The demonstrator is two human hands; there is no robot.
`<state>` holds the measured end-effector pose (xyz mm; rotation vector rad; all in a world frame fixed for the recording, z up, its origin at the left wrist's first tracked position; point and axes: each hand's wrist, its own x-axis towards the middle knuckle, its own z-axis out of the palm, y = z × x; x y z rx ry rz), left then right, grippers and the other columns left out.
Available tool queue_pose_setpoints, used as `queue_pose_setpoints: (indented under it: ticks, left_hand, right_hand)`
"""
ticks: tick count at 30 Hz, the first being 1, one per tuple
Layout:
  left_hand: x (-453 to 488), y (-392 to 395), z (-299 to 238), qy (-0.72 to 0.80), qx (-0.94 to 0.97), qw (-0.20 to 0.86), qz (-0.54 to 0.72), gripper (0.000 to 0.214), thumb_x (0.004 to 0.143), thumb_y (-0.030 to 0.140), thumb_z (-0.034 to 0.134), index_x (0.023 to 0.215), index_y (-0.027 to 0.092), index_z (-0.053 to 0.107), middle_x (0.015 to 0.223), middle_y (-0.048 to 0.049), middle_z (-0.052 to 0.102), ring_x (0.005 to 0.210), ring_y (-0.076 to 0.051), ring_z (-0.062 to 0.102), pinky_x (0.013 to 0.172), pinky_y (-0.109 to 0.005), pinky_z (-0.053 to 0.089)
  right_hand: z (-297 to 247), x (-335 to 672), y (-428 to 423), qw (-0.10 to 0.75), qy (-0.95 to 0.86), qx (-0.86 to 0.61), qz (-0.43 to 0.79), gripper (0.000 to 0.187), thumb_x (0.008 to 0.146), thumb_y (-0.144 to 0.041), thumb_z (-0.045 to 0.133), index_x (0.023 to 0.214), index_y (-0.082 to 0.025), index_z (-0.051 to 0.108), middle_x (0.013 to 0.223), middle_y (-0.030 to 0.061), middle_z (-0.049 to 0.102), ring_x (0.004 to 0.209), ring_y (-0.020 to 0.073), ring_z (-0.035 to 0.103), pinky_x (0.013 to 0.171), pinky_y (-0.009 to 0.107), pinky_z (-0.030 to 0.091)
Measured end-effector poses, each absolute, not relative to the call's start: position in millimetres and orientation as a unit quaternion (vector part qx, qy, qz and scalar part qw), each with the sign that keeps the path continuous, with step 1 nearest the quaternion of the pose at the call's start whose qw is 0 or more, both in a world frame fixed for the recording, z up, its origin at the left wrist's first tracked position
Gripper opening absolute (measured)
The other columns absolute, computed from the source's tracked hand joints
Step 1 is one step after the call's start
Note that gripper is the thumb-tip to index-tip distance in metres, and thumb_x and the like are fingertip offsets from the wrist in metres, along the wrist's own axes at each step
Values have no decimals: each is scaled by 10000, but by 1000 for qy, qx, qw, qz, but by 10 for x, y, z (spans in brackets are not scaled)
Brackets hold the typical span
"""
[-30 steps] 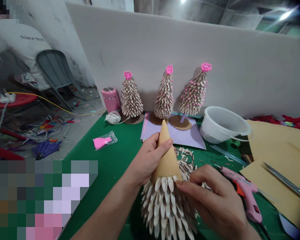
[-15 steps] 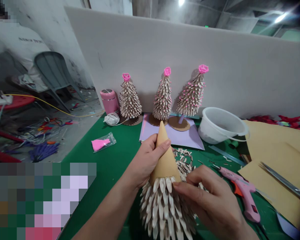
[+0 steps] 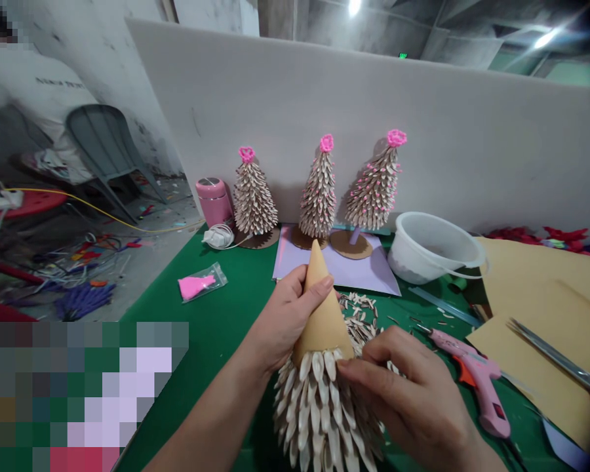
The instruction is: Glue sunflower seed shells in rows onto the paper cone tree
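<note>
My left hand (image 3: 282, 321) is wrapped round the bare upper part of a tan paper cone (image 3: 323, 308). The cone's lower half is covered in overlapping pale seed shells (image 3: 319, 413). My right hand (image 3: 413, 400) presses its thumb and fingers against the top row of shells on the cone's right side. Whether a loose shell is pinched there I cannot make out. A heap of loose shells (image 3: 361, 314) lies on the green table (image 3: 226, 314) just behind the cone.
Three finished shell trees with pink tops (image 3: 318, 193) stand at the back by a white board. A pink glue gun (image 3: 476, 380) lies right of my hand. A white bowl (image 3: 435, 246), a pink flask (image 3: 215, 200), a pink-filled bag (image 3: 201, 283), tan card and scissors (image 3: 555, 354) are around.
My right hand's fingers have slid slightly left along the top shell row. The view has tilted a little; the cone stays held in my left hand.
</note>
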<state>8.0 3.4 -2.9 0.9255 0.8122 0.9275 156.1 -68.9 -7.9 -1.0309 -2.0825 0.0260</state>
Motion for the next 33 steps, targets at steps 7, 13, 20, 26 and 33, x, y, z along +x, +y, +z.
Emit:
queue_pose_setpoints:
  ticks: [7, 13, 20, 26, 33]
  left_hand:
    - [81, 30, -15, 372, 413, 718, 418, 268, 722, 335, 616, 892, 161, 505, 698, -5, 582, 595, -110, 531, 560, -240, 415]
    - [83, 33, -27, 368, 418, 715, 422, 253, 735, 331, 603, 894, 163, 499, 704, -1, 575, 599, -105, 522, 562, -236, 409]
    - [82, 33, -24, 368, 417, 717, 421, 255, 732, 331, 607, 887, 160, 499, 706, 0, 574, 600, -102, 516, 561, -232, 406]
    - [84, 24, -17, 370, 411, 719, 422, 262, 714, 333, 623, 875, 163, 506, 692, 4, 572, 588, -103, 518, 556, -234, 406]
    - [87, 25, -20, 371, 408, 719, 424, 290, 701, 343, 633, 893, 160, 517, 687, -2, 582, 579, -109, 527, 551, -238, 409]
  right_hand:
    - [-89, 1569, -692, 405, -816, -411, 31, 128, 812, -171, 547, 806, -184, 674, 613, 6, 552, 572, 109, 463, 483, 224, 354]
    - [-113, 1591, -694, 390, -832, -394, 17, 138, 798, -128, 554, 863, -168, 669, 648, 26, 555, 601, 121, 459, 505, 238, 352]
    - [-144, 1599, -699, 387, -835, -392, 11, 159, 815, -134, 529, 896, -179, 658, 670, 24, 561, 608, 117, 469, 518, 238, 361]
    - [-148, 1603, -710, 386, -832, -399, 15, 146, 810, -142, 543, 889, -183, 658, 671, 19, 557, 614, 117, 470, 520, 239, 358]
    - [-162, 1610, -708, 382, -835, -395, 23, 177, 803, -112, 537, 921, -185, 648, 700, 19, 562, 635, 117, 487, 541, 248, 369]
